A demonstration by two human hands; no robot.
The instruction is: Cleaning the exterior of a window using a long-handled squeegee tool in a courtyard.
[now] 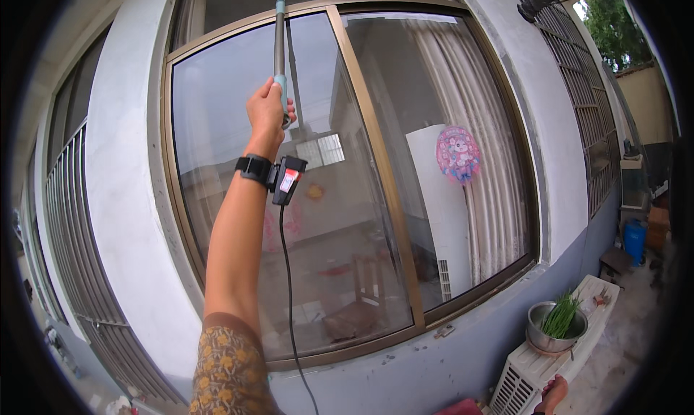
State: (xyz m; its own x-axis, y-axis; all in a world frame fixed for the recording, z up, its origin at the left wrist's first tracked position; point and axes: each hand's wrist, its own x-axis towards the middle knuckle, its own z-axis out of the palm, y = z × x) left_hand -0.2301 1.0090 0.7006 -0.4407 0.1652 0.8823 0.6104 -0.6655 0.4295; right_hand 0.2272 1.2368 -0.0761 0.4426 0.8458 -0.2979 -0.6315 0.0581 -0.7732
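My left hand, raised high in front of the window, is closed round the lower end of a slim grey telescopic pole with light teal collars. The pole runs upward past the top edge of the view, so its far end is hidden. Behind it stands a large sliding window in a bronze-coloured frame, its glass reflecting sky and the pole. Low at the right, my right hand shows small, fingers loosely curled, with no object visible in them. It is nearest to a white outdoor air-conditioner unit.
On the unit sits a metal bowl of green stalks. Barred windows flank the white wall. A black cable hangs from the device on my left wrist. A blue container stands far right.
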